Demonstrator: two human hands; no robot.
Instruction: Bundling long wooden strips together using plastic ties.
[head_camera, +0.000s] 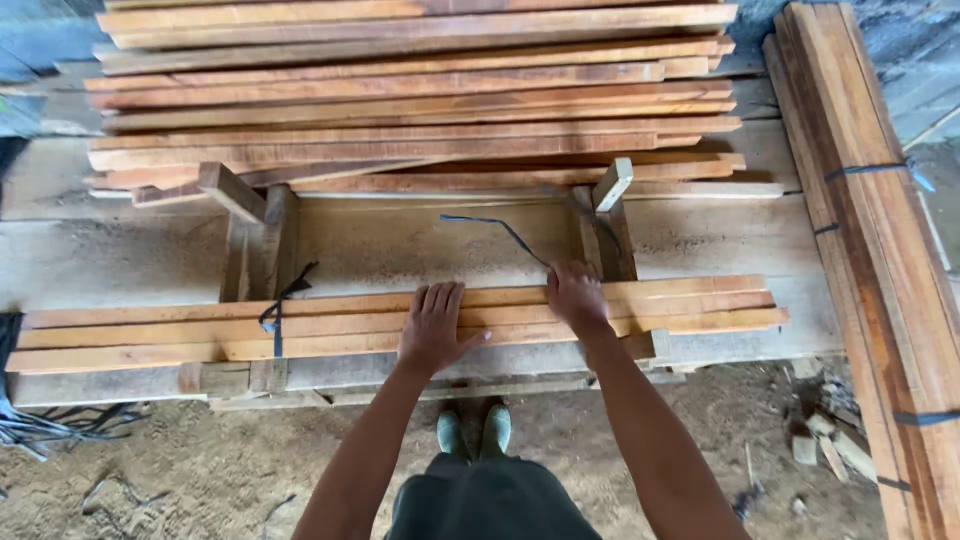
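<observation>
Plank bundle (620, 308) lies flat across wooden frame (270, 250), near edge. Black strap (275, 318) already binds the left end; second strap (500, 228) lies loose behind, right end unbound. Left hand (432, 328) flat, fingers spread on planks; right hand (576, 296) curled over far edge. Plank stack (420, 90) behind.

Left arm: we stretch it forward from the lower middle of the view, bare and nearly straight.
Left hand (433, 325): lies flat, palm down, fingers spread and pointing away from us, thumb out to the right.
Right arm: we reach it up and inward, bare, from the lower right.
Right hand (575, 296): palm down, fingers curled forward over an edge.
Feet: close together below us, between the two arms.
</observation>
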